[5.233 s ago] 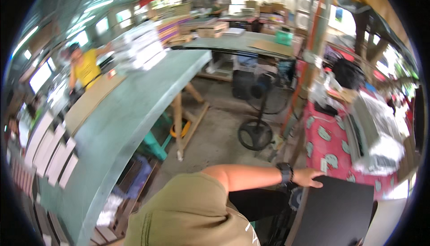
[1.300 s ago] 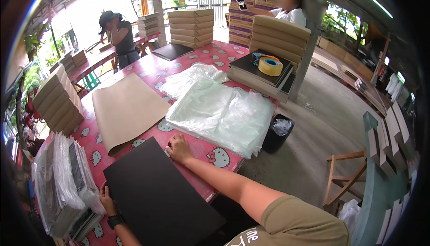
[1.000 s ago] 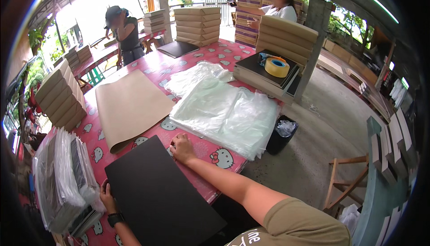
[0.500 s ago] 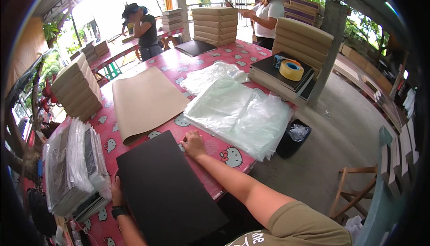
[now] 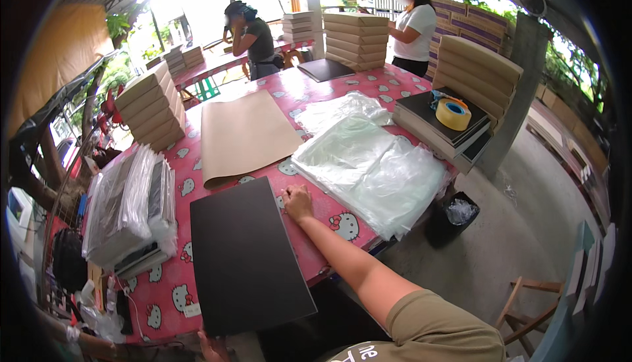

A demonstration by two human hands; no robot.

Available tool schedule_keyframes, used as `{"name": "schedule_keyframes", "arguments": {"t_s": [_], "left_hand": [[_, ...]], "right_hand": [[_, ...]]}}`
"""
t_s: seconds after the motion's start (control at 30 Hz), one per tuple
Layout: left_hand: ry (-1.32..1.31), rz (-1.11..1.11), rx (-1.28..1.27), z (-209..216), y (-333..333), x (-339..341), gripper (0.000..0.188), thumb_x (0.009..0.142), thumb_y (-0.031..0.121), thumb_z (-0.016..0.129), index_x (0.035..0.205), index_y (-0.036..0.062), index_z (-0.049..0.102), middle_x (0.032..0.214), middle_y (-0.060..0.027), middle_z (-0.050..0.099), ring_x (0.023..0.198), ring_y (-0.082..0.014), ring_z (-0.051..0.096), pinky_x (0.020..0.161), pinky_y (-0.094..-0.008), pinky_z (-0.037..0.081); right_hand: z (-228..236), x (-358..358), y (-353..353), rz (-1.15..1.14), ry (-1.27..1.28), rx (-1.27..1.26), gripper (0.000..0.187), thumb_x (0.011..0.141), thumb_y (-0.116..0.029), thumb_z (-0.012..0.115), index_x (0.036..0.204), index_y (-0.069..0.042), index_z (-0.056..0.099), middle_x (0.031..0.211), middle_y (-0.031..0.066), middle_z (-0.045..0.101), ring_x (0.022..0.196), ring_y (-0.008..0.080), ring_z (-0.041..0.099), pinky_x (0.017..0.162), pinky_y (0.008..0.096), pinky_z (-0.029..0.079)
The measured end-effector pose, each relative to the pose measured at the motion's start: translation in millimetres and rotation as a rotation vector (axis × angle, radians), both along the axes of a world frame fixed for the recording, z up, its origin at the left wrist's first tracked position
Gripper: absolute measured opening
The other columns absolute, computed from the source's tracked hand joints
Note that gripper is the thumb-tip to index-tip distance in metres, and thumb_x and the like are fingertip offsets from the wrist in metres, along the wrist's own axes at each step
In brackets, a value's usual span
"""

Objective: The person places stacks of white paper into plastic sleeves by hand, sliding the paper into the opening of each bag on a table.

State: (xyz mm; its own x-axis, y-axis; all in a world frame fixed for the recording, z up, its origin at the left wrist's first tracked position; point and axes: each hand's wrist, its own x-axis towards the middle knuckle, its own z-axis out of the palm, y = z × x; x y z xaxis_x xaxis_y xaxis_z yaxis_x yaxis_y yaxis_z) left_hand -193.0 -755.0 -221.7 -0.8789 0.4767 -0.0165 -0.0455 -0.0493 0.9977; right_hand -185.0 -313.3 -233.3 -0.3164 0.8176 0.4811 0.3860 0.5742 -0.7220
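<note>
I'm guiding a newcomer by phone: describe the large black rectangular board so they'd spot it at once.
Find the big table with the pink, white-figured cover. Near its front edge, between the clear-plastic-wrapped stack on the left and the person's right hand, is the large black rectangular board. Unlike the flat black sheet farther back, it is nearest the viewer.

Right hand (image 5: 298, 204) forward, fingers (image 5: 288, 196) curled; left hand (image 5: 212, 348) low.
</note>
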Motion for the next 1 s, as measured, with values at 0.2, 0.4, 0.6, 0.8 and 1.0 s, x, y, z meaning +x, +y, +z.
{"name": "schedule_keyframes", "arguments": {"t_s": [0.2, 0.4, 0.6, 0.8, 1.0], "left_hand": [[-0.100, 0.128, 0.202, 14, 28, 10, 0.040, 0.086, 0.028, 0.045, 0.115, -0.0003, 0.043, 0.106, -0.0080, 0.051, 0.099, -0.0181, 0.047, 0.087, -0.0305, 0.035], [0.014, 0.183, 0.131, 5, 31, 0, 0.038, 0.085, 0.026, 0.047, 0.112, -0.0006, 0.045, 0.103, -0.0071, 0.052, 0.094, -0.0170, 0.050, 0.083, -0.0292, 0.038], [-0.226, 0.074, 0.160, -24, 2, -5, 0.045, 0.086, 0.035, 0.048, 0.113, -0.0013, 0.049, 0.110, -0.0036, 0.051, 0.099, -0.0159, 0.046, 0.087, -0.0302, 0.035], [-0.490, -0.364, 0.205, 10, -7, -19, 0.044, 0.080, 0.031, 0.049, 0.114, 0.0039, 0.045, 0.111, -0.0065, 0.052, 0.102, -0.0196, 0.048, 0.080, -0.0357, 0.041], [-0.635, -0.384, 0.132, 23, -2, -43, 0.047, 0.078, 0.035, 0.052, 0.115, 0.0049, 0.046, 0.108, -0.0067, 0.054, 0.098, -0.0181, 0.051, 0.078, -0.0388, 0.043]], "right_hand": [[-5, 29, -16, 0.300, 0.097, 0.007, 0.016, 0.072, -0.018, 0.056, 0.074, -0.003, 0.061, 0.071, 0.0143, 0.058, 0.077, 0.0300, 0.052, 0.070, 0.0372, 0.042], [-1, 94, -38, 0.464, -0.020, -0.080, 0.017, 0.072, -0.016, 0.056, 0.077, 0.000, 0.058, 0.076, 0.0144, 0.057, 0.081, 0.0313, 0.051, 0.071, 0.0395, 0.041], [7, 141, -82, 0.449, -0.110, 0.205, 0.015, 0.072, -0.018, 0.057, 0.078, -0.004, 0.057, 0.090, 0.0091, 0.058, 0.088, 0.0278, 0.050, 0.079, 0.0380, 0.038], [16, 130, -100, 0.258, -0.266, 0.336, 0.012, 0.072, -0.017, 0.056, 0.075, -0.005, 0.055, 0.087, 0.0093, 0.057, 0.086, 0.0288, 0.050, 0.078, 0.0387, 0.038], [17, 139, -99, 0.250, -0.151, 0.207, 0.014, 0.073, -0.016, 0.057, 0.076, -0.003, 0.054, 0.084, 0.0108, 0.057, 0.077, 0.0226, 0.053, 0.072, 0.0332, 0.040]]}}
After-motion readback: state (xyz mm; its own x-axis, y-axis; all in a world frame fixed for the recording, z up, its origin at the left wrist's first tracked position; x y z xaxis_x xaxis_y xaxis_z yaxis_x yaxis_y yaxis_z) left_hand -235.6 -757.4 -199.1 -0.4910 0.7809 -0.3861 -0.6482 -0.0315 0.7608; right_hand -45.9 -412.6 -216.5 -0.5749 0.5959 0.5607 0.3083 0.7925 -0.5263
